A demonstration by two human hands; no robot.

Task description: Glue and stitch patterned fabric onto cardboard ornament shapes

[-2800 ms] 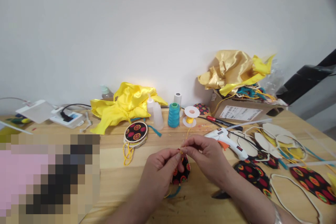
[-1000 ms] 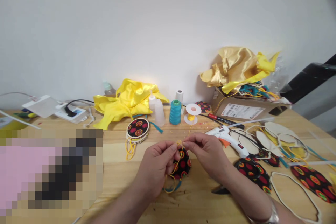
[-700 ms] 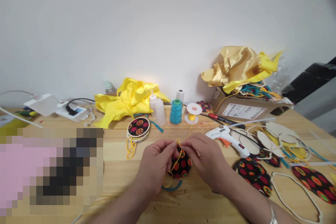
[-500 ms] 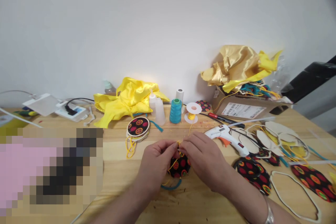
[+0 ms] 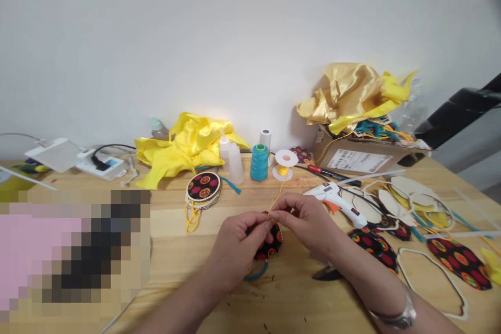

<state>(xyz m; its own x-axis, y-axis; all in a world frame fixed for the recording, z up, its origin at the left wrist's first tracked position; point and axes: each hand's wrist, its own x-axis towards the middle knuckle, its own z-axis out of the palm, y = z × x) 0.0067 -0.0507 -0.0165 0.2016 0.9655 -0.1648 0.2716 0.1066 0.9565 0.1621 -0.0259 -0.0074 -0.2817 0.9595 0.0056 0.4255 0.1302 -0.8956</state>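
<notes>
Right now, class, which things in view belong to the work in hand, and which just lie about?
In use: left hand; right hand; patterned fabric piece; yellow cord; its spool
Apparently lying about: glue gun; teal thread cone; yellow cloth

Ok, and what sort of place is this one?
Probably a small craft workspace: the wooden table holds a glue gun, a teal thread cone and a yellow cord spool.
</notes>
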